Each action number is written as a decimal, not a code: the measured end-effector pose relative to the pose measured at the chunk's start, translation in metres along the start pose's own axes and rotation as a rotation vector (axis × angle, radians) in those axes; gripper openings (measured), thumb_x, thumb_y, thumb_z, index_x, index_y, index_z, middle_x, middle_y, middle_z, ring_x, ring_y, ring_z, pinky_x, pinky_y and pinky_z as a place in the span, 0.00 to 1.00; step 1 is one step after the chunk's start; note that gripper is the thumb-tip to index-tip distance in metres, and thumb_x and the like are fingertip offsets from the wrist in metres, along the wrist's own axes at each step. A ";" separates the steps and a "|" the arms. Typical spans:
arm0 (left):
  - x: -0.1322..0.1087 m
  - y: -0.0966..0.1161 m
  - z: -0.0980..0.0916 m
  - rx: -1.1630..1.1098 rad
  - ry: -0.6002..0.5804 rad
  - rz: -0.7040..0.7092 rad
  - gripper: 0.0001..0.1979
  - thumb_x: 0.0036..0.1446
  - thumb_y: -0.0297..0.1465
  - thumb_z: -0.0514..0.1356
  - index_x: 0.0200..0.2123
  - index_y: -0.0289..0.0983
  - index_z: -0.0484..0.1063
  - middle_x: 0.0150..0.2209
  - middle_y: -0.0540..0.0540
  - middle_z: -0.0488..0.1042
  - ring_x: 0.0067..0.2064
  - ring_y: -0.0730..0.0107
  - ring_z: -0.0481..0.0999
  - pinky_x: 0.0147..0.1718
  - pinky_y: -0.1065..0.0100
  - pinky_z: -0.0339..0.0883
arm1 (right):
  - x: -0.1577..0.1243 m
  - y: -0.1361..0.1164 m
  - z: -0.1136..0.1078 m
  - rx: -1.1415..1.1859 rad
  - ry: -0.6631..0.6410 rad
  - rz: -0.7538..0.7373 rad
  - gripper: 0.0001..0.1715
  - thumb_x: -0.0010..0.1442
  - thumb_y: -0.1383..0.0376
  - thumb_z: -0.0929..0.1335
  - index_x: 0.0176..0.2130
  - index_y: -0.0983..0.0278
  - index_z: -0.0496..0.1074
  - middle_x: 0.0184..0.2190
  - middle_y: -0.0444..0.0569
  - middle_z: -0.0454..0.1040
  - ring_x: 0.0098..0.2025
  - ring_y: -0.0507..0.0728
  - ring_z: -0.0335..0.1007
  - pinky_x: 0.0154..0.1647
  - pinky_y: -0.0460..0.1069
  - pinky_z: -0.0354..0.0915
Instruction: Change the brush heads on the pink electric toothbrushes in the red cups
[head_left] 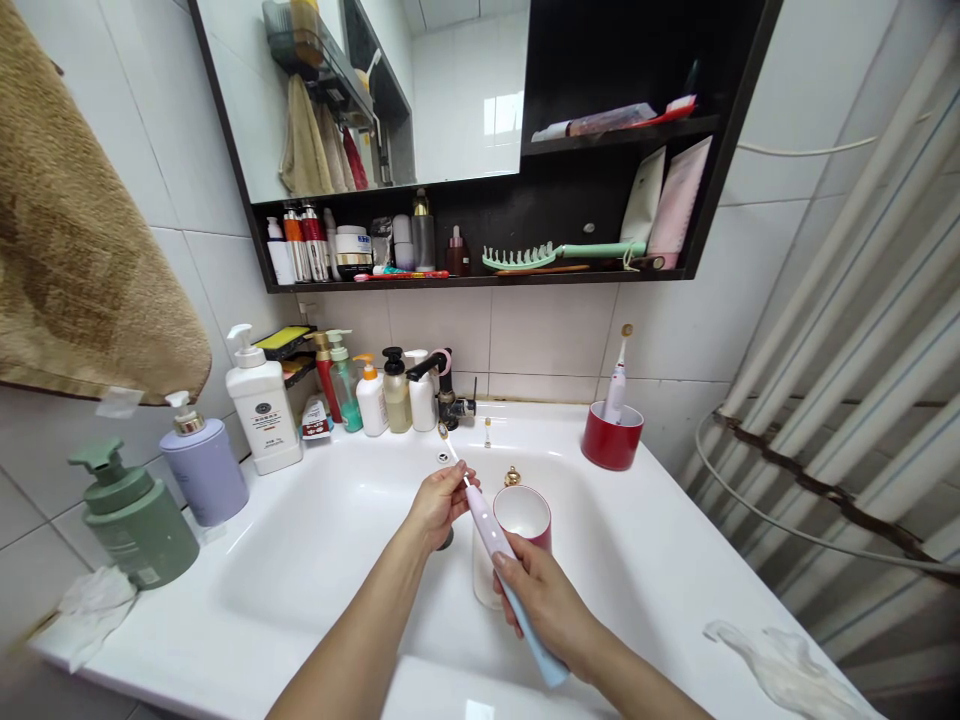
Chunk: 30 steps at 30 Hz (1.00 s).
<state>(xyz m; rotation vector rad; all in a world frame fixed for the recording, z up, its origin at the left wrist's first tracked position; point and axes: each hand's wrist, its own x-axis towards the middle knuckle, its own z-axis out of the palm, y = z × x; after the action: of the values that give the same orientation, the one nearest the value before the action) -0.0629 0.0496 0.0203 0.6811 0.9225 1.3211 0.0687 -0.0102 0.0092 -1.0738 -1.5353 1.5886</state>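
Observation:
Above the white sink basin (322, 560), both my hands hold an electric toothbrush (486, 522) with a pink and pale blue handle. My right hand (546, 600) is wrapped round the handle, the blue base sticking out below it. The fingers of my left hand (439, 505) pinch the neck near the brush head (443, 431), which points up toward the tap (450, 395). Behind the handle, in the basin, stands a cup (523, 512) with a white inside and red outside. A whitish object (484, 575) beside it is partly hidden by the toothbrush and my right hand.
On the right ledge a red cup (613, 442) holds another electric toothbrush (616, 390). Several pump bottles (262, 415) line the left and back ledges. A small gold ornament (512, 477) sits behind the basin cup. Crumpled clear plastic (780, 665) lies front right. A mirrored cabinet (480, 284) hangs above.

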 end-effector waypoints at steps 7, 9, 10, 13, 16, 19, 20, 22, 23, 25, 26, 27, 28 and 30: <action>-0.002 -0.005 0.002 0.060 -0.031 0.014 0.14 0.34 0.39 0.59 0.19 0.33 0.65 0.22 0.49 0.66 0.23 0.79 0.64 0.26 0.73 0.59 | 0.000 0.002 0.000 0.004 0.028 0.009 0.15 0.49 0.57 0.58 0.34 0.65 0.58 0.19 0.39 0.58 0.14 0.44 0.54 0.13 0.42 0.52; -0.002 -0.006 0.003 0.081 -0.034 0.029 0.15 0.34 0.40 0.58 0.20 0.32 0.65 0.23 0.49 0.66 0.24 0.79 0.64 0.26 0.73 0.58 | 0.000 0.003 0.000 0.003 0.032 0.009 0.15 0.49 0.56 0.58 0.32 0.65 0.58 0.19 0.39 0.58 0.14 0.44 0.53 0.12 0.42 0.52; -0.002 -0.005 0.003 0.076 -0.021 0.042 0.15 0.34 0.40 0.58 0.20 0.32 0.66 0.24 0.48 0.66 0.25 0.78 0.64 0.26 0.73 0.58 | 0.001 0.004 0.000 0.001 0.028 0.005 0.15 0.49 0.56 0.58 0.32 0.65 0.58 0.19 0.39 0.58 0.14 0.44 0.53 0.12 0.42 0.52; -0.001 -0.004 0.002 0.032 0.049 0.099 0.15 0.34 0.39 0.58 0.22 0.33 0.67 0.27 0.48 0.66 0.28 0.77 0.65 0.26 0.74 0.57 | 0.002 0.006 0.001 -0.010 0.004 -0.007 0.15 0.49 0.56 0.58 0.32 0.65 0.58 0.19 0.39 0.58 0.13 0.44 0.53 0.12 0.41 0.52; -0.001 -0.002 0.001 0.020 0.079 0.128 0.13 0.32 0.37 0.60 0.20 0.33 0.67 0.25 0.48 0.66 0.27 0.78 0.64 0.25 0.76 0.56 | 0.003 0.008 0.002 -0.016 -0.010 -0.010 0.15 0.49 0.56 0.58 0.34 0.64 0.58 0.20 0.39 0.59 0.13 0.44 0.54 0.12 0.41 0.52; -0.001 -0.002 0.002 0.028 0.064 0.128 0.13 0.32 0.37 0.60 0.19 0.32 0.66 0.24 0.48 0.66 0.26 0.78 0.64 0.24 0.76 0.55 | 0.002 0.008 0.002 -0.008 -0.002 -0.009 0.16 0.48 0.56 0.58 0.35 0.64 0.58 0.20 0.40 0.59 0.14 0.45 0.55 0.12 0.41 0.52; -0.001 -0.003 0.003 0.029 0.059 0.128 0.13 0.32 0.37 0.60 0.19 0.32 0.66 0.24 0.48 0.66 0.26 0.78 0.64 0.24 0.76 0.55 | 0.002 0.008 0.001 -0.005 0.000 -0.011 0.16 0.48 0.56 0.58 0.35 0.64 0.58 0.20 0.40 0.59 0.14 0.45 0.55 0.12 0.41 0.52; -0.001 -0.003 0.003 0.028 0.051 0.123 0.13 0.32 0.37 0.59 0.19 0.32 0.66 0.24 0.48 0.66 0.27 0.77 0.64 0.24 0.76 0.55 | 0.002 0.008 0.001 -0.001 0.001 -0.014 0.16 0.48 0.56 0.58 0.35 0.64 0.58 0.20 0.39 0.58 0.14 0.45 0.54 0.12 0.41 0.52; -0.001 -0.003 0.004 0.024 0.049 0.120 0.13 0.32 0.37 0.59 0.19 0.32 0.66 0.24 0.48 0.66 0.27 0.77 0.64 0.24 0.76 0.55 | 0.002 0.007 0.001 0.001 0.001 -0.018 0.16 0.48 0.56 0.58 0.35 0.64 0.58 0.20 0.39 0.58 0.14 0.45 0.54 0.12 0.41 0.52; -0.001 -0.003 0.004 0.013 0.046 0.117 0.13 0.33 0.37 0.59 0.19 0.32 0.66 0.24 0.48 0.67 0.27 0.77 0.65 0.25 0.76 0.55 | 0.002 0.007 0.001 0.004 0.001 -0.026 0.16 0.48 0.57 0.58 0.35 0.64 0.59 0.20 0.39 0.58 0.13 0.45 0.54 0.12 0.42 0.52; -0.002 -0.003 0.005 0.008 0.043 0.115 0.13 0.33 0.37 0.59 0.20 0.32 0.65 0.24 0.48 0.67 0.27 0.76 0.65 0.25 0.75 0.56 | 0.001 0.006 0.001 0.005 0.003 -0.027 0.16 0.48 0.57 0.58 0.35 0.65 0.59 0.19 0.39 0.58 0.14 0.45 0.54 0.12 0.42 0.52; -0.002 -0.004 0.005 0.007 0.039 0.114 0.13 0.33 0.37 0.59 0.20 0.32 0.65 0.24 0.48 0.67 0.27 0.76 0.65 0.25 0.75 0.56 | 0.001 0.006 0.001 0.007 0.007 -0.028 0.16 0.49 0.57 0.58 0.35 0.65 0.59 0.19 0.39 0.58 0.14 0.45 0.54 0.12 0.42 0.52; -0.002 -0.004 0.005 0.007 0.034 0.111 0.13 0.33 0.37 0.59 0.20 0.32 0.65 0.24 0.48 0.67 0.27 0.76 0.65 0.25 0.75 0.56 | 0.001 0.006 0.001 0.009 0.010 -0.027 0.16 0.49 0.57 0.58 0.35 0.65 0.59 0.19 0.39 0.58 0.14 0.45 0.54 0.12 0.42 0.52; -0.001 -0.004 0.005 0.013 0.023 0.108 0.13 0.34 0.37 0.58 0.20 0.32 0.65 0.23 0.48 0.67 0.27 0.76 0.65 0.25 0.75 0.56 | 0.001 0.005 0.001 0.012 0.020 -0.021 0.16 0.49 0.57 0.58 0.37 0.64 0.58 0.18 0.39 0.58 0.14 0.45 0.54 0.13 0.42 0.52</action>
<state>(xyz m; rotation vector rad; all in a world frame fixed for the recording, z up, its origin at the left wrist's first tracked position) -0.0561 0.0480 0.0196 0.7356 0.9242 1.4219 0.0675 -0.0104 0.0037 -1.0608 -1.5172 1.5670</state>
